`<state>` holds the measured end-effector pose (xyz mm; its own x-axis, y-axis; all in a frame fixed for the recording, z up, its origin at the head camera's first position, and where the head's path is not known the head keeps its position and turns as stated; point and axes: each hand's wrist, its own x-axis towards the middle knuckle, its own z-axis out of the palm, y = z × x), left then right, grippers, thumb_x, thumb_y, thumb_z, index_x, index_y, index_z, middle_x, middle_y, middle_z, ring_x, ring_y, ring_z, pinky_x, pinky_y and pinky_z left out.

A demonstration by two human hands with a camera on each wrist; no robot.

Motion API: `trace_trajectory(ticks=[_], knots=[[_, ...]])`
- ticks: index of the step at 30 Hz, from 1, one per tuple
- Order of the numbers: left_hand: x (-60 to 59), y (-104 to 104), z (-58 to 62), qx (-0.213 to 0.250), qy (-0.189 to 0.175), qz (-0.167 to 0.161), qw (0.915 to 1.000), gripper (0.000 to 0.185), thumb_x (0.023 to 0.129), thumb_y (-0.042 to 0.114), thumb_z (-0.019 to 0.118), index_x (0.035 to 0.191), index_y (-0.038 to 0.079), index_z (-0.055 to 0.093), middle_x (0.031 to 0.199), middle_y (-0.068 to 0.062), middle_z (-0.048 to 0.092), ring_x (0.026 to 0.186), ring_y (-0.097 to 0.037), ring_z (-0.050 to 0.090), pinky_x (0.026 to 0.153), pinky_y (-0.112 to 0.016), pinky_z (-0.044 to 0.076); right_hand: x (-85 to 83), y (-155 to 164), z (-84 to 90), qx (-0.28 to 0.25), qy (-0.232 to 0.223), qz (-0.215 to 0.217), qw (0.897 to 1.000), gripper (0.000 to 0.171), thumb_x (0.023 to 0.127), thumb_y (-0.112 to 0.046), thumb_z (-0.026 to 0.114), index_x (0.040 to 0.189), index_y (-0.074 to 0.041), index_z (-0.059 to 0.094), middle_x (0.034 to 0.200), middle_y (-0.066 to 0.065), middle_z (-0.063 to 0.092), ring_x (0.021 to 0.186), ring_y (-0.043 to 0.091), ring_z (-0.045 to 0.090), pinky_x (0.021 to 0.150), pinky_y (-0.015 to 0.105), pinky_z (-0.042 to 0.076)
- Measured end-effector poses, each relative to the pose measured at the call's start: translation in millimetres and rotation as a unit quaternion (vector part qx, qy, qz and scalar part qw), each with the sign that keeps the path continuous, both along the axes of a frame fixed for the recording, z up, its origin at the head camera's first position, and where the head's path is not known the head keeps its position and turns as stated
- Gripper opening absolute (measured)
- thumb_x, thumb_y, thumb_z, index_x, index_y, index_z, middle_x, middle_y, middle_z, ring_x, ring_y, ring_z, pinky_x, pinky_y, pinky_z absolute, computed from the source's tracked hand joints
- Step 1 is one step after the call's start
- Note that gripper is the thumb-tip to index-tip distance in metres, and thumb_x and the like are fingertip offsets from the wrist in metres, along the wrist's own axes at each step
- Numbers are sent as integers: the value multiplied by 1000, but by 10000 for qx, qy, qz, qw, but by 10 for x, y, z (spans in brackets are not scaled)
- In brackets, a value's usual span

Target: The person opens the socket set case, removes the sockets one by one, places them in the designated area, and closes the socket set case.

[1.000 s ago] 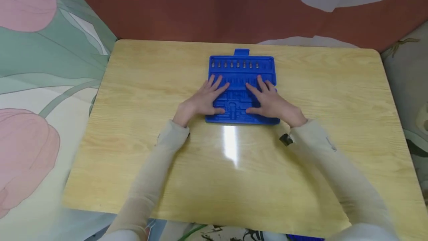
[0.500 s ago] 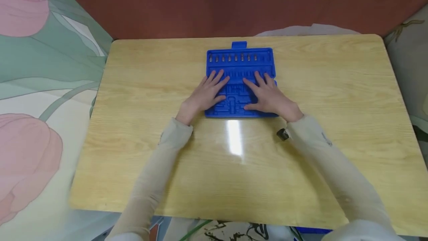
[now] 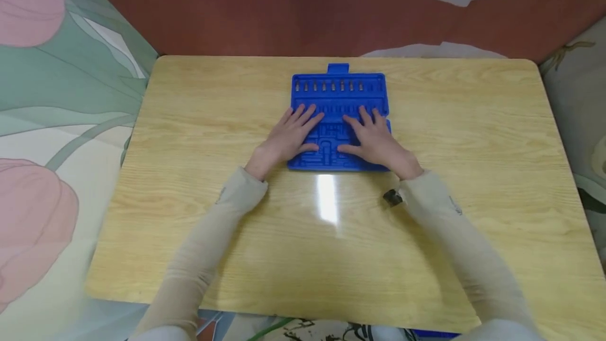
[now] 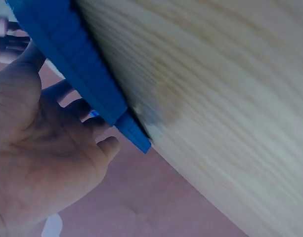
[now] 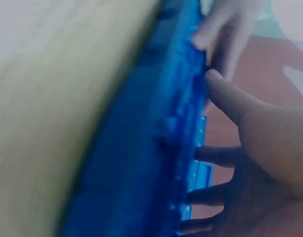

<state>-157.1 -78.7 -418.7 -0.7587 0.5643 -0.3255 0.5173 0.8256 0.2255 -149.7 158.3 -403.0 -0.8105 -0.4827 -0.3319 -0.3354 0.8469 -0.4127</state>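
a blue case [image 3: 329, 141] of moulded, glossy-looking material is laid open flat near the middle of the table's far edge, its tab pointed at that edge. its inside is shaped into ribs and stepped hollows, and a row of small metallic bits [image 3: 333, 86] is held in the far half. the case's left side is overlapped by the left hand [image 3: 286, 138], its right side by the right hand [image 3: 379, 141]; on both, fingers and thumb are spread apart. fingertip contact cannot be told for certain. the table [image 3: 454, 120] is covered in pale wood grain.
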Motion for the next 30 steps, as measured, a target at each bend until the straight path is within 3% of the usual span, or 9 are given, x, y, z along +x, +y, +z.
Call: trace_trajectory(ticks=[4, 8, 12, 14, 20, 26, 30], knots=[[-6, 2, -5, 32, -79, -40, 10000, 78, 97, 52, 46, 157, 17, 9, 161, -11, 0, 146, -31, -4, 117, -43, -3, -250, 145, 207, -640, -546, -241, 9962, 64, 97, -36, 57, 144, 5, 38, 147, 30, 33, 137, 46, 26, 111, 59, 20], [-19, 14, -6, 71, -116, -75, 9999, 78, 97, 51, 47, 157, 16, 10, 161, -11, 2, 146, -32, -3, 117, -43, -1, -678, 299, 386, -1276, -995, -1125, 9804, 51, 100, -31, 52, 134, 6, 49, 131, 26, 52, 117, 37, 52, 98, 48, 44], [-19, 27, -21, 147, -5, -124, 9998, 79, 97, 50, 49, 156, 14, 13, 161, -12, 5, 146, -33, 0, 117, -44, 1, -1048, 296, 304, -1588, -1237, -1957, 9598, 44, 101, -27, 50, 129, 7, 56, 119, 25, 60, 95, 29, 63, 82, 35, 55], [-7, 28, -38, 165, 35, -147, 9997, 79, 96, 51, 49, 156, 14, 14, 161, -13, 6, 146, -34, 1, 117, -44, 2, -1153, 249, 193, -1534, -1289, -2155, 9557, 42, 101, -25, 51, 127, 7, 58, 114, 22, 64, 86, 22, 66, 76, 30, 56], [27, 17, -74, 212, 158, -164, 9995, 79, 95, 53, 50, 156, 15, 16, 161, -12, 8, 146, -34, 4, 117, -44, 4, -1251, 186, -27, -1425, -788, -2688, 9493, 33, 96, -18, 58, 114, 8, 67, 84, 12, 70, 58, 8, 62, 59, 22, 54], [17, 3, -30, 288, 217, -88, 9993, 79, 95, 52, 52, 156, 16, 17, 161, -12, 10, 146, -33, 4, 117, -43, 4, -1256, 209, 4, -1545, -663, -2977, 9397, 29, 94, -14, 61, 108, 10, 68, 68, 4, 64, 55, 9, 58, 56, 22, 52], [5, -19, -11, 241, 188, -70, 9995, 79, 95, 52, 51, 156, 16, 16, 161, -11, 8, 146, -32, 4, 117, -43, 4, -1267, 173, 27, -1503, -628, -2915, 9426, 25, 94, -12, 61, 99, 11, 70, 60, 3, 61, 49, 9, 55, 52, 22, 49]])
